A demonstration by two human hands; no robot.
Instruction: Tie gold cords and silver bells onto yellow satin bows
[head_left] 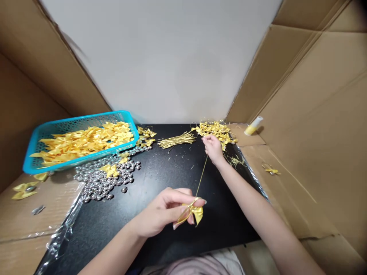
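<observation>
Near the front of the black table, my left hand [169,208] pinches a yellow ribbon bow [198,214] that has a loop of gold cord [187,211] around it. A taut strand of the gold cord [202,175] runs from there up to my right hand [212,148]. The fingers of my right hand are closed on the cord's far end, in front of a pile of finished-looking bows [216,130]. Just left of that hand lies a bundle of cut gold cords [176,140].
A blue plastic basket [28,162] full of yellow bows stands at the left. Silver beads [100,187] spread before it, with a few bows among them. Cord scraps [235,161] lie at the right edge. A spool-like tube [254,126] stands by the cardboard wall [315,114].
</observation>
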